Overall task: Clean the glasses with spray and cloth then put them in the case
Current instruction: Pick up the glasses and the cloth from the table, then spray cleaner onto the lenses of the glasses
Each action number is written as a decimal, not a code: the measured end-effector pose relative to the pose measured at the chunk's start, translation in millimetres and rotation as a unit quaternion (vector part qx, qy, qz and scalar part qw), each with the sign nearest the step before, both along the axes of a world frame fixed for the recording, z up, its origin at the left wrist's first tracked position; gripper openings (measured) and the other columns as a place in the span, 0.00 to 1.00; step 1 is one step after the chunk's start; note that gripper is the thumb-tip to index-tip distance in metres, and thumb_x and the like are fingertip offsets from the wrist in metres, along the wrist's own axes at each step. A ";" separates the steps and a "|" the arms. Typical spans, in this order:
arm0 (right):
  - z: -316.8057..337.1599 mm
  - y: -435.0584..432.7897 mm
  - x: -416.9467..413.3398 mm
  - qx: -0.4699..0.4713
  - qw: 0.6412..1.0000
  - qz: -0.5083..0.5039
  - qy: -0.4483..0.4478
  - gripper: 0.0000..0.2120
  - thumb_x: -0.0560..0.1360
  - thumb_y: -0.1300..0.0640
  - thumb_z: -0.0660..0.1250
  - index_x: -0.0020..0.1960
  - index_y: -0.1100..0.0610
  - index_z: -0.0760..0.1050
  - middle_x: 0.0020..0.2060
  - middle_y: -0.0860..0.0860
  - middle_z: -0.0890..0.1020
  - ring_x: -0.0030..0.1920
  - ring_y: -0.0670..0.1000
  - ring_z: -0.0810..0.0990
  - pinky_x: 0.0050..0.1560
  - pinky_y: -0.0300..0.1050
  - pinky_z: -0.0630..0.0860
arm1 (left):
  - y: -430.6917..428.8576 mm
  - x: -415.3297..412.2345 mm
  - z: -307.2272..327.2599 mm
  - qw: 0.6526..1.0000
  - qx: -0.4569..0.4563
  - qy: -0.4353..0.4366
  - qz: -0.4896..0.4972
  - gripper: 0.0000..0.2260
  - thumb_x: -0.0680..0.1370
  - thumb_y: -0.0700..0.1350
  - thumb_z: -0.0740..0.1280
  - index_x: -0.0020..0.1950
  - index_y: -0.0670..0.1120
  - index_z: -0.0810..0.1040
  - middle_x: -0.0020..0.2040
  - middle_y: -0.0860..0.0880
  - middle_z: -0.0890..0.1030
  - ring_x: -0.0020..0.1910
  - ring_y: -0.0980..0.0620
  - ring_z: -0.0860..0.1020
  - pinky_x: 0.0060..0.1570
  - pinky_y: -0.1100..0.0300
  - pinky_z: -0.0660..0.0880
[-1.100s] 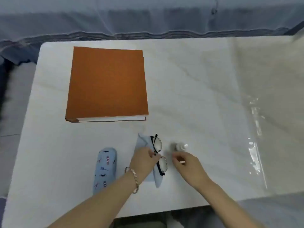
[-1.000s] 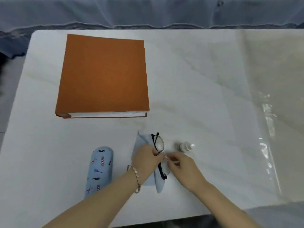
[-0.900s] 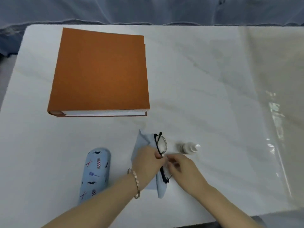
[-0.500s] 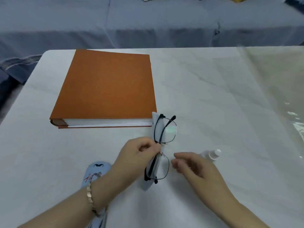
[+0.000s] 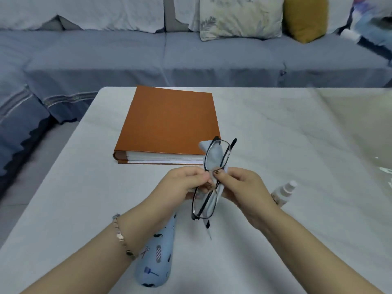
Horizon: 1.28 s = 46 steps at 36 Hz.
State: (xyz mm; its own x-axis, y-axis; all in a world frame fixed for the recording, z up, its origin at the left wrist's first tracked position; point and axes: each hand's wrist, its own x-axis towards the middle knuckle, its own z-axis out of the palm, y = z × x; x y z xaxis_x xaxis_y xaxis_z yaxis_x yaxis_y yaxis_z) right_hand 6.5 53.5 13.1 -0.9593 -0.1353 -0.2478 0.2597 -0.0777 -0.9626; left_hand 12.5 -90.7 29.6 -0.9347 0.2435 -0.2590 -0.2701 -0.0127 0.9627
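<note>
Black-framed glasses [image 5: 218, 154] with folded arms are held upright above the table, one lens up and one down. A pale blue cloth [image 5: 204, 145] sits behind them and shows through the lenses. My left hand [image 5: 184, 185] pinches the glasses and cloth at the bridge. My right hand [image 5: 244, 187] grips the same spot from the right. A small white spray bottle [image 5: 283, 194] lies on the table just right of my right hand. The light blue patterned case [image 5: 156, 264] lies closed below my left forearm.
A thick orange book [image 5: 171, 122] lies on the white marble table [image 5: 275, 134] behind my hands. A grey-blue sofa [image 5: 191, 56] with cushions runs along the far side. Clear plastic film covers the table's right part.
Both hands lifted the glasses and cloth off the table. My right hand, free half a second ago, now grips the bridge. The camera tilted up, showing the sofa.
</note>
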 end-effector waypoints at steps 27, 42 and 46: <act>6.2 19.9 -15.6 0.529 0.842 0.080 0.072 0.18 0.77 0.57 0.55 0.28 0.54 0.61 0.28 0.50 0.69 0.33 0.53 0.69 0.30 0.46 0.61 | -52.0 -5.7 6.6 0.972 0.144 -0.017 0.187 0.12 0.78 0.39 0.56 0.34 0.42 0.70 0.33 0.42 0.84 0.38 0.43 0.85 0.37 0.55 0.82; 22.8 0.2 -40.9 0.233 0.943 0.113 0.207 0.20 0.77 0.55 0.61 0.68 0.52 0.66 0.53 0.49 0.80 0.52 0.43 0.78 0.57 0.36 0.71 | -35.1 -19.7 33.0 0.999 0.034 -0.029 0.015 0.10 0.78 0.39 0.58 0.37 0.40 0.72 0.32 0.43 0.84 0.35 0.43 0.84 0.30 0.58 0.81; 23.1 -5.5 -43.7 0.157 0.957 0.088 0.227 0.15 0.78 0.63 0.57 0.59 0.50 0.74 0.31 0.49 0.74 0.27 0.40 0.74 0.35 0.32 0.73 | -34.8 -19.9 35.2 0.999 0.031 -0.040 -0.003 0.12 0.77 0.39 0.58 0.34 0.41 0.71 0.29 0.43 0.82 0.32 0.42 0.84 0.27 0.60 0.79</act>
